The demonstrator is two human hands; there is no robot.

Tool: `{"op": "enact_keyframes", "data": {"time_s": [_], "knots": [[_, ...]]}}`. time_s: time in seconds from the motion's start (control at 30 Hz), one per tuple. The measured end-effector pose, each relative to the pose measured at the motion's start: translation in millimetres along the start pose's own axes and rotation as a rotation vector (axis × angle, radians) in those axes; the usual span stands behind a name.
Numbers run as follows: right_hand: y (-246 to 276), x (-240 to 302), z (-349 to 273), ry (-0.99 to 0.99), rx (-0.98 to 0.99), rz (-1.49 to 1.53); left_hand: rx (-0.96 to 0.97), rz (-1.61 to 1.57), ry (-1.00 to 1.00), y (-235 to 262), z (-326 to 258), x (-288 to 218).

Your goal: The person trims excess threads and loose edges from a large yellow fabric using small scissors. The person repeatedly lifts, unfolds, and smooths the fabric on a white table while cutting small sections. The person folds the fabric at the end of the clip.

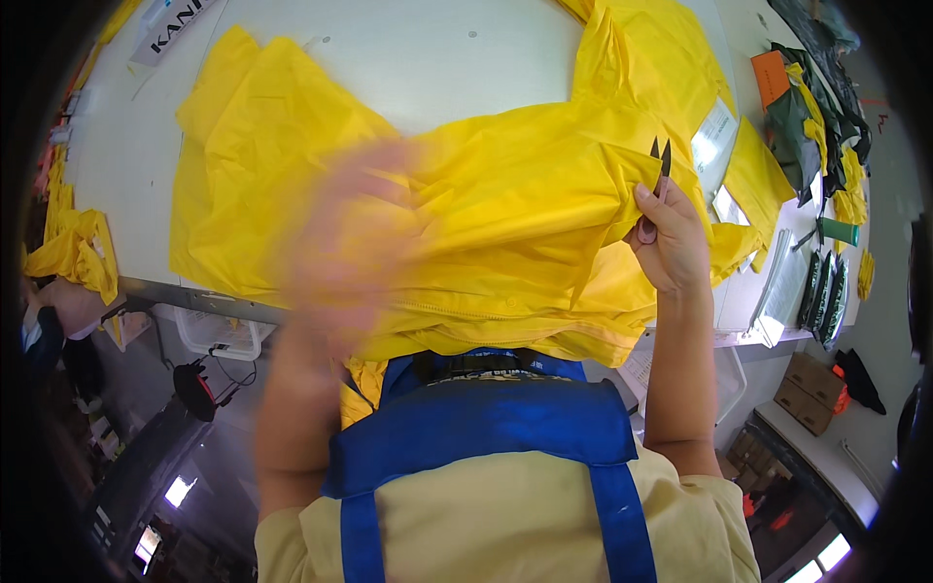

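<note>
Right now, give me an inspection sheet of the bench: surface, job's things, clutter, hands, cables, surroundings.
Surface: white table, mostly covered by cloth.
Job's things: yellow garment spread across the table, hanging over the near edge; snips, blades up and apart.
Clutter: yellow pieces at far left; dark green and yellow pile and orange card at far right; clear bags.
Hands: left hand blurred over the garment, grip unclear; right hand holds the snips at a garment fold.
Cables: black lead below the table edge.
Surroundings: cardboard boxes on the floor at right; white bin under the table.
</note>
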State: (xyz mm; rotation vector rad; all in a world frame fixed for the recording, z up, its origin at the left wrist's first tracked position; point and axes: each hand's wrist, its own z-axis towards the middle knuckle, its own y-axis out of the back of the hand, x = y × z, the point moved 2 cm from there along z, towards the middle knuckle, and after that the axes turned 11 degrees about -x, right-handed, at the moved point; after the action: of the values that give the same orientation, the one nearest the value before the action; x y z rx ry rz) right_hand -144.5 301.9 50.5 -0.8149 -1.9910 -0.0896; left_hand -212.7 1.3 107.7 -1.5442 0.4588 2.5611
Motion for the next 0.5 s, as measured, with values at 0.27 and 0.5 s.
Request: {"op": "enact_keyframes", "data": {"time_s": [0.27, 0.5], "knots": [[15.3, 2.1, 8.3, -0.017, 0.101, 0.057, 0.432, 0.441, -0.257, -141.1, 13.7, 20.0], [7.8, -0.6, -3.2, 0.006, -0.014, 0.085, 0.41, 0.408, -0.308, -139.0, 7.1, 20.7]]}}
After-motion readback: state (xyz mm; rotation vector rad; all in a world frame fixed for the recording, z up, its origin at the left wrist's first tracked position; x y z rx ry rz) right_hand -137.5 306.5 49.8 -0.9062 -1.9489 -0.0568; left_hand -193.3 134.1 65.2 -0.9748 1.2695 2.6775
